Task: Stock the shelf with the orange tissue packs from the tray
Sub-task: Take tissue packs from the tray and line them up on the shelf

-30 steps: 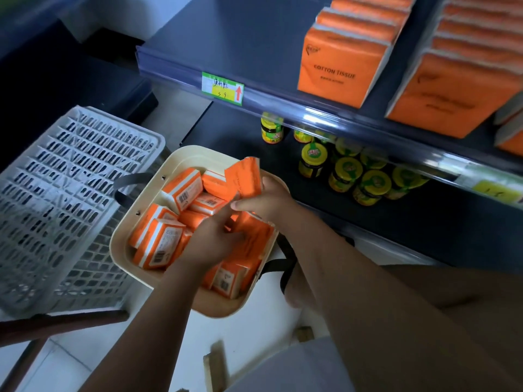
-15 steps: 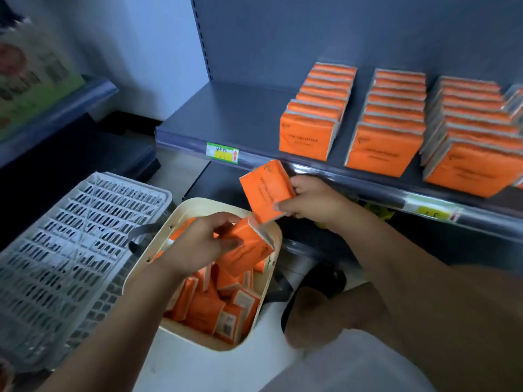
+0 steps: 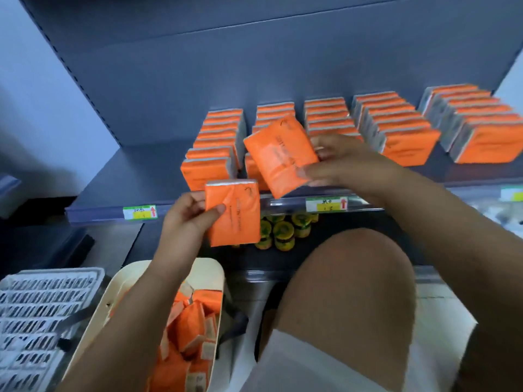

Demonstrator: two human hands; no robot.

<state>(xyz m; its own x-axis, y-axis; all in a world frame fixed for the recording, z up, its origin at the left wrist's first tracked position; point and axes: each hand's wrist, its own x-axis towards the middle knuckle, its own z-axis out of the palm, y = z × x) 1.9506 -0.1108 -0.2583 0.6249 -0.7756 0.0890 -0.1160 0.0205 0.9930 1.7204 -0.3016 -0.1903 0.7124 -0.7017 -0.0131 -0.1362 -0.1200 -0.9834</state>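
Our left hand (image 3: 189, 219) grips one orange pack (image 3: 235, 213), thumb on its front, at the front edge of the shelf (image 3: 135, 171). Our right hand (image 3: 345, 165) pinches a second pack (image 3: 280, 157), tilted, at 1 o'clock from the first one. It is in front of the rows of packs (image 3: 396, 128) on the shelf. More loose packs (image 3: 192, 321) lie in the cream tray (image 3: 209, 273), at 6 o'clock from our left hand. Small jars (image 3: 283, 230) stand at about 3 o'clock from the first pack. A white basket (image 3: 36, 312) lies at 9 o'clock from the tray.

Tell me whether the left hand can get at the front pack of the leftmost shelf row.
Probably yes: the left hand hovers just below that front pack with nothing between them. It grips a tissue pack itself, though, so it could touch, not take.
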